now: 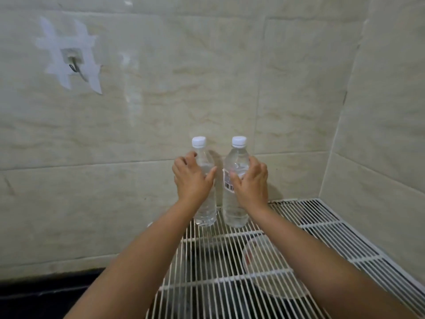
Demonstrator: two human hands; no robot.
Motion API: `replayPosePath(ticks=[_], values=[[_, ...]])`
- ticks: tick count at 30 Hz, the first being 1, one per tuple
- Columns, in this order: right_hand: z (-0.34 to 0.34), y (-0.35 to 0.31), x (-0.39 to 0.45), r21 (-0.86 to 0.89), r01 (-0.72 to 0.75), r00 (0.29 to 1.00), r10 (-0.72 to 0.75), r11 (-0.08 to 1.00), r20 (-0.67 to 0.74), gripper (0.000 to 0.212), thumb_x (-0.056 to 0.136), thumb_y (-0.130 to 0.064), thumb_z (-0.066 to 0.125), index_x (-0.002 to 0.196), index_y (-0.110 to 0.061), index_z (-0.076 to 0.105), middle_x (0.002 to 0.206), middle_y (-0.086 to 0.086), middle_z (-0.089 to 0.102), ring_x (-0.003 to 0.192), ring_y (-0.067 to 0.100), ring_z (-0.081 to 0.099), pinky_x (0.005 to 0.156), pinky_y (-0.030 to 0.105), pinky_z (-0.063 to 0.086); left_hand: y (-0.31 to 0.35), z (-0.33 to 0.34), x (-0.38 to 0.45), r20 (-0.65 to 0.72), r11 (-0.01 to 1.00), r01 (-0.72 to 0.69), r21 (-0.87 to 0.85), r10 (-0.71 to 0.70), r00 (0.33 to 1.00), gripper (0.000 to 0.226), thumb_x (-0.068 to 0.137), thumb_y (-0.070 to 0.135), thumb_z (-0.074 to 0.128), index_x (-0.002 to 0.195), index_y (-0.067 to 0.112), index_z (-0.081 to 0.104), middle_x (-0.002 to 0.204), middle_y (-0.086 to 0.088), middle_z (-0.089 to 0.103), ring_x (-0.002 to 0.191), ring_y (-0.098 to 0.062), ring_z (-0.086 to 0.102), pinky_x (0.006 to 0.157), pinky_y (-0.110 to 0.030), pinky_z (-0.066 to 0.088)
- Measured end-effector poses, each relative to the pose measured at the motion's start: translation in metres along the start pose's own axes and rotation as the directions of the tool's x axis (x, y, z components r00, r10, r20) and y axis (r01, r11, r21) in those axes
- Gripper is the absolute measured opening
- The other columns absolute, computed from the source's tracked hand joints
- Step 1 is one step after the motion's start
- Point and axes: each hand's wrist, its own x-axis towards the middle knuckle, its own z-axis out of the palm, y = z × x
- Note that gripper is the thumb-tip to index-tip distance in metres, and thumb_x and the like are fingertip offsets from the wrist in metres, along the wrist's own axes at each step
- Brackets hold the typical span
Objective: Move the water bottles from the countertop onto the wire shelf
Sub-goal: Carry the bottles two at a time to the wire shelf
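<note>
Two clear water bottles with white caps stand upright side by side on the white wire shelf (305, 229), close to the tiled back wall. My left hand (190, 178) grips the left bottle (205, 210) around its upper body. My right hand (251, 183) grips the right bottle (234, 212), which carries a white barcode label facing me. Both bottle bases rest on the shelf wires, a small gap between them.
Tiled walls close the corner behind and to the right of the shelf. A taped hook (73, 63) hangs on the wall at upper left. Under the wires lie a pale bowl (264, 261) and dark shapes. A dark countertop (34, 295) runs at lower left.
</note>
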Motion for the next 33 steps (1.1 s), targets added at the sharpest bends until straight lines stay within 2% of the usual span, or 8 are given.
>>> replayPosePath(ticks=[3,5,9,11,14,18,25,33], values=[[-0.015,0.006,0.002,0.024,0.036,0.997,-0.038,0.999,0.073,0.05,0.093,-0.036,0.034,0.129,-0.001,0.035,0.126,0.022,0.041,0.115,0.032,0.042,0.089,0.031,0.034,-0.001,-0.008,0.002,0.037,0.999,-0.007,-0.046,0.009,0.999,0.054,0.09,0.031,0.053,0.133,0.004,0.033,0.131,-0.019,0.034,0.124,-0.031,0.031,0.103,-0.036,0.03],[-0.022,0.006,0.006,0.018,0.087,0.992,-0.088,0.996,0.091,0.04,0.096,-0.025,0.039,0.127,-0.001,0.038,0.125,0.019,0.043,0.113,0.027,0.043,0.089,0.028,0.033,0.0,-0.013,0.007,0.044,0.999,-0.006,-0.037,0.007,0.999,0.049,0.092,0.03,0.049,0.132,0.003,0.036,0.13,-0.019,0.039,0.122,-0.03,0.035,0.102,-0.037,0.033],[-0.031,-0.006,0.03,0.112,0.083,0.987,-0.097,0.99,0.13,0.042,0.091,-0.02,0.05,0.128,-0.002,0.039,0.129,0.016,0.047,0.118,0.027,0.045,0.097,0.034,0.036,0.01,-0.024,0.024,0.078,0.992,-0.003,-0.13,0.014,0.997,0.046,0.093,0.026,0.049,0.131,0.001,0.039,0.128,-0.019,0.05,0.119,-0.033,0.047,0.099,-0.042,0.041],[-0.038,-0.015,0.044,0.216,0.024,0.967,-0.077,0.976,0.241,0.042,0.09,-0.017,0.053,0.128,-0.005,0.04,0.129,0.014,0.05,0.118,0.026,0.048,0.094,0.032,0.038,0.017,-0.028,0.034,0.154,0.984,0.02,-0.175,0.007,0.988,0.047,0.094,0.023,0.048,0.135,0.003,0.037,0.131,-0.018,0.052,0.12,-0.033,0.049,0.097,-0.039,0.041],[-0.046,-0.022,0.056,0.231,-0.006,0.921,-0.084,0.973,0.38,0.037,0.09,-0.017,0.054,0.125,-0.006,0.045,0.125,0.013,0.055,0.107,0.021,0.052,0.086,0.03,0.04,0.019,-0.035,0.044,0.239,0.991,-0.014,-0.135,0.047,0.97,0.037,0.094,0.022,0.049,0.127,0.006,0.045,0.124,-0.016,0.057,0.112,-0.03,0.054,0.084,-0.03,0.041],[-0.042,-0.025,0.059,0.221,-0.015,0.949,-0.056,0.975,0.31,0.032,0.089,-0.016,0.054,0.118,-0.004,0.049,0.118,0.015,0.057,0.094,0.017,0.049,0.077,0.027,0.037,0.019,-0.039,0.043,0.22,0.994,-0.059,-0.096,0.079,0.972,0.034,0.093,0.021,0.051,0.122,0.004,0.049,0.117,-0.016,0.061,0.106,-0.03,0.056,0.085,-0.034,0.044],[-0.021,-0.036,0.056,0.195,-0.053,0.988,0.023,0.979,0.155,0.032,0.086,-0.02,0.057,0.114,-0.004,0.05,0.115,0.014,0.06,0.104,0.029,0.056,0.084,0.035,0.044,0.027,-0.039,0.037,0.151,0.991,-0.094,-0.095,0.107,0.983,0.03,0.093,0.022,0.052,0.115,0.002,0.052,0.109,-0.016,0.064,0.101,-0.031,0.058,0.079,-0.033,0.044],[-0.019,-0.034,0.06,0.149,-0.05,0.986,0.025,0.988,0.165,0.033,0.087,-0.023,0.057,0.114,-0.005,0.049,0.115,0.013,0.06,0.103,0.028,0.057,0.076,0.031,0.04,0.025,-0.028,0.038,0.146,0.995,-0.058,-0.081,0.07,0.987,0.03,0.093,0.025,0.051,0.117,0.006,0.05,0.108,-0.015,0.064,0.1,-0.031,0.059,0.08,-0.038,0.048]])
